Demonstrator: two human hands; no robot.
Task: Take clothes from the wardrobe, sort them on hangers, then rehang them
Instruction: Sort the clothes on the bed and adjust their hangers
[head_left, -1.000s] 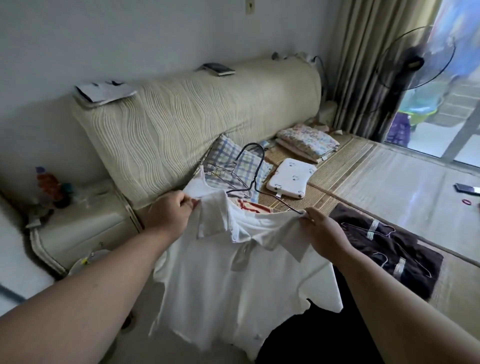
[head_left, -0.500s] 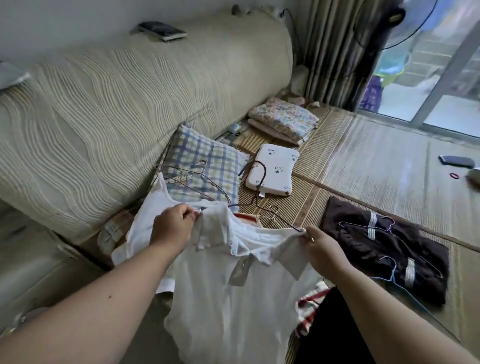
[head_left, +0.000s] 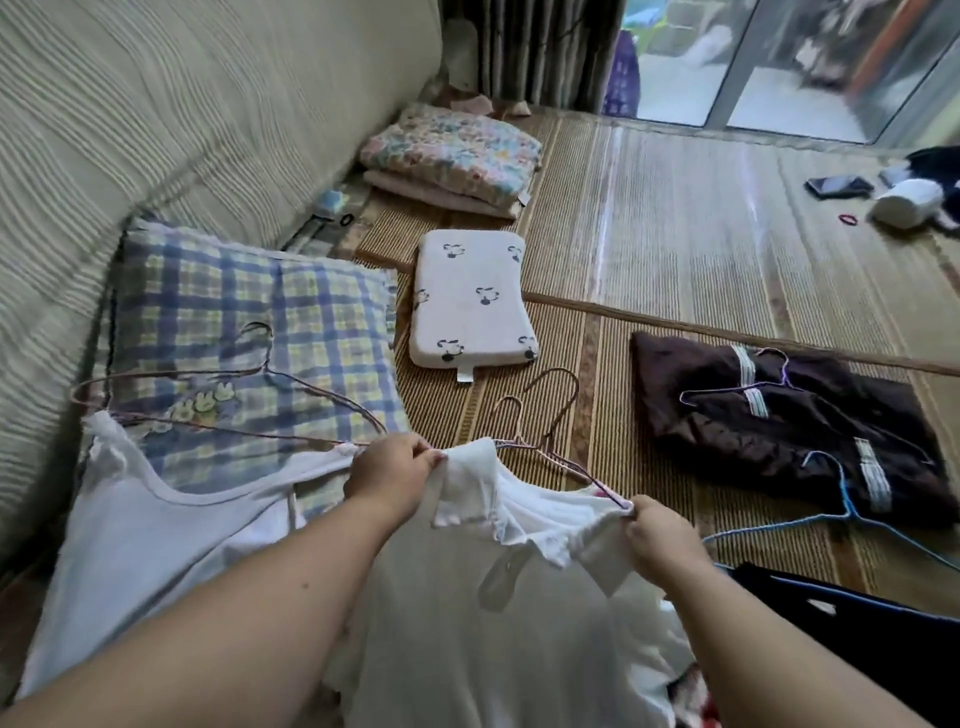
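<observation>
While I hold the white polo shirt (head_left: 467, 623) low over the bed, my left hand (head_left: 395, 470) pinches one shoulder and my right hand (head_left: 660, 535) pinches the other plus the pink wire hanger (head_left: 550, 447) end, probably to seat it square. Bare bamboo mat (head_left: 675, 249) ahead; brown garment (head_left: 779, 431) right, white tank top (head_left: 156, 530) left.

No text, number or brand can be read here. The small white tag (head_left: 464, 375) at the near edge of the pillow (head_left: 470, 296) is too small to show any letters. The white label (head_left: 822, 607) on the black garment (head_left: 883, 639) is blurred, and I cannot tell if anything is written on it.
</observation>
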